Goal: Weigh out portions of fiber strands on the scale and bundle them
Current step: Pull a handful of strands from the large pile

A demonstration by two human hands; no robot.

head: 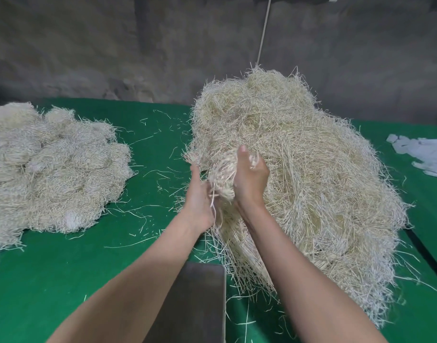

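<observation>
A big loose heap of pale fiber strands (299,174) covers the right half of the green table (76,276). At its near left edge I hold a handful of strands (223,174) between both hands. My right hand (249,179) grips the handful from the right, thumb up. My left hand (199,196) cups it from the left, fingers curled under the strands. Below my forearms lies the grey metal pan of the scale (200,300), bare, partly hidden by my left arm.
A pile of rounded fiber bundles (51,169) sits at the left of the table. Stray strands (153,174) litter the green surface between the piles. Crumpled white plastic (420,152) lies at the far right. A grey wall stands behind.
</observation>
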